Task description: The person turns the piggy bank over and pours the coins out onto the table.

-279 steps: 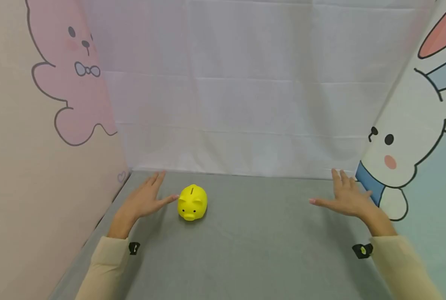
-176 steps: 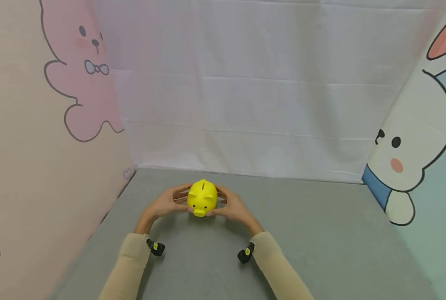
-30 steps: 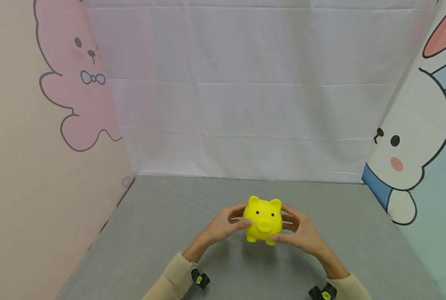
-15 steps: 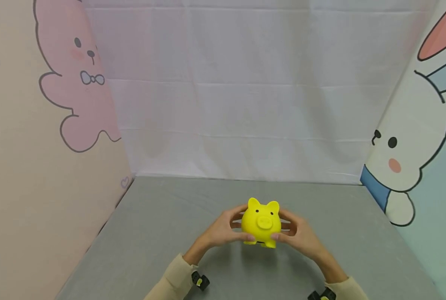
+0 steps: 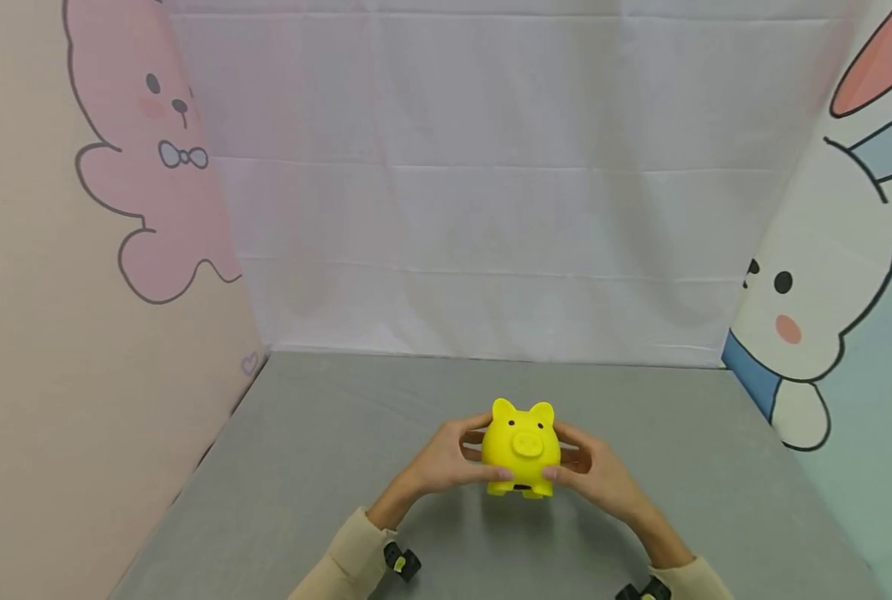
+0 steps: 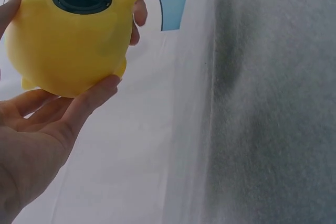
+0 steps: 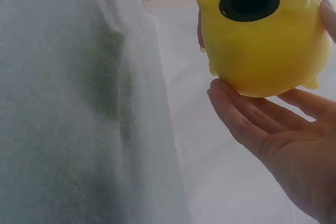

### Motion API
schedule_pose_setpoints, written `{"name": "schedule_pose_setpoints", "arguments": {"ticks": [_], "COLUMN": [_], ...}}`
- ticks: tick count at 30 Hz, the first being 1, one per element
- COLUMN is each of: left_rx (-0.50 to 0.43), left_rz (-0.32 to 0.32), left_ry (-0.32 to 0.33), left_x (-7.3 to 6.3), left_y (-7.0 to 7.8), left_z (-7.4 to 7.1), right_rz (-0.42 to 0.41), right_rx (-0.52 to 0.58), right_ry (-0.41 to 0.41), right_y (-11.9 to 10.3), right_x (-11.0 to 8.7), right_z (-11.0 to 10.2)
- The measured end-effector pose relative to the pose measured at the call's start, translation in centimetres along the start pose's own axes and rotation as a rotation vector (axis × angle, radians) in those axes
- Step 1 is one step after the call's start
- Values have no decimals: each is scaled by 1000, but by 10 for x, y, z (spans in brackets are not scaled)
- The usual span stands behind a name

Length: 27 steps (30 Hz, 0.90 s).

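A bright yellow piggy bank (image 5: pixel 523 450) is held up above the grey cloth, its snout and face toward the head camera. My left hand (image 5: pixel 446 457) grips its left side, thumb low on the front and fingers spread behind. From the other side my right hand (image 5: pixel 599 468) holds it the same way. Both wrist views look at the underside of the piggy bank (image 6: pixel 68 45), where a dark oval plug (image 7: pixel 249 2) sits between the feet. The coin slot on top is hidden from every view.
The grey cloth-covered table (image 5: pixel 326 467) spreads below the hands. A white cloth (image 5: pixel 446 208) hangs at the back. Side walls bear a pink bear print (image 5: pixel 164 208) on the left and a white rabbit print (image 5: pixel 814 317) on the right.
Earlier the piggy bank stood on the table at left; both hands took hold, lifted it and carried it right. Over the last second it tilted back slightly, showing the plug, and the left thumb moved lower.
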<state>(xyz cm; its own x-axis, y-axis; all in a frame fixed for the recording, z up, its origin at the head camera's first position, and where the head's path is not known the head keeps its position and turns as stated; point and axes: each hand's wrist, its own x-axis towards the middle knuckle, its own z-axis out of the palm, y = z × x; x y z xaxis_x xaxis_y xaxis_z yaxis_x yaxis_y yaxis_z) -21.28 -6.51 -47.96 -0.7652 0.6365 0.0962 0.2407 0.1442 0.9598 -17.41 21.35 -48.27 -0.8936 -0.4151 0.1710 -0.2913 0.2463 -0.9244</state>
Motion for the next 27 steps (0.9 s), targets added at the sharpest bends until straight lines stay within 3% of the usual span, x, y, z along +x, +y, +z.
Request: {"name": "schedule_pose_setpoints", "arguments": {"ticks": [3, 7, 13, 17, 27], "left_rx": [-21, 18, 64, 6, -54], "left_rz": [13, 25, 11, -7, -29], "left_ry": [17, 46, 66, 48, 31], "left_x": [0, 0, -1, -1, -2], "left_y": [0, -2, -6, -6, -7], "left_z": [0, 0, -1, -3, -4], "right_rz": [-13, -53, -93, -112, -42], "right_rx": [-49, -116, -73, -75, -122], "right_ry": [11, 39, 54, 50, 75], "right_y": [-2, -2, -1, -2, -6], "right_x": [2, 2, -3, -3, 1], "right_z": [0, -1, -4, -2, 9]}}
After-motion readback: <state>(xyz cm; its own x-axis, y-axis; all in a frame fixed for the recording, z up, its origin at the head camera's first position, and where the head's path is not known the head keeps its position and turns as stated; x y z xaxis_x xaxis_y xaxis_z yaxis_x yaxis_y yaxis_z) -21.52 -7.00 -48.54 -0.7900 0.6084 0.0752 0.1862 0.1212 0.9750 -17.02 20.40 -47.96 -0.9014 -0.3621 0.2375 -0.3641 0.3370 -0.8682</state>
